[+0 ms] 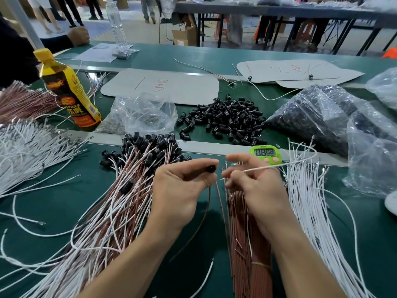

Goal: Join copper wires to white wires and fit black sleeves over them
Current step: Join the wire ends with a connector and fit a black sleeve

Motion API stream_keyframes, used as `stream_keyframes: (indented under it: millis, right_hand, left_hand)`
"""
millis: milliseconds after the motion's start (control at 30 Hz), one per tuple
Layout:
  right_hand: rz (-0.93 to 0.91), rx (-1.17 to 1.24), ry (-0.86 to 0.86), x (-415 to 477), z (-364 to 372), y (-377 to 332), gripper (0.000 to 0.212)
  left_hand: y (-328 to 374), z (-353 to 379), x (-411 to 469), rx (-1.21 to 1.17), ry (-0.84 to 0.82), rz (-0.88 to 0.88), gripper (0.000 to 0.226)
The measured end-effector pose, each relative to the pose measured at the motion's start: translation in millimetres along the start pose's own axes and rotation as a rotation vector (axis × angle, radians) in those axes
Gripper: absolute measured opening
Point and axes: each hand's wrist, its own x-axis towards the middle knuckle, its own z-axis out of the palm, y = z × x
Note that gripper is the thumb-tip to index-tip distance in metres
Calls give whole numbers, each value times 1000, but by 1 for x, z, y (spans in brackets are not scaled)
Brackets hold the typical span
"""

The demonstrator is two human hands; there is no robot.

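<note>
Green matting covers the assembly bench (53, 207) where you work, and other people stand in the hall beyond. Your left hand (180, 188) pinches a black sleeve (211, 168) between thumb and forefinger, the remaining fingers curled. A copper wire (205, 214) trails down from that grip toward you. Your right hand (253, 181), just beside it, is curled as well. Its thumb and forefinger pinch a white wire (264, 168) near its tip, and the wire arcs away to the right. Beneath your right wrist lies a bundle of copper wires (251, 254), with loose white wires (311, 211) fanned to its right and sleeved wire pairs (120, 190) heaped on your left. Farther back, a heap of black sleeves (225, 119) sits between two bags. The small clear bag (144, 117) holds a few metal bits, and the large bag (311, 117) is packed with dark parts. A capped yellow bottle (68, 89) stands at left, and a green timer (265, 153) sits behind your fingers.
</note>
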Motion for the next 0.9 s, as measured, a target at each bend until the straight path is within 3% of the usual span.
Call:
stream_keyframes:
  millis: [133, 233, 567, 900]
  right_hand:
    - [-130, 96, 189, -5, -3, -16, 19]
    - [-313, 1, 244, -16, -1, -27, 12]
    - [-547, -274, 276, -26, 6, -30, 17]
    - [-624, -492, 272, -29, 15, -20, 13]
  left_hand:
    - [-3, -3, 5, 71, 50, -53, 43]
    - [-6, -4, 5, 117, 56, -109, 44]
    - [-8, -5, 2, 243, 38, -112, 44]
    - [-8, -7, 0, 337, 27, -70, 32]
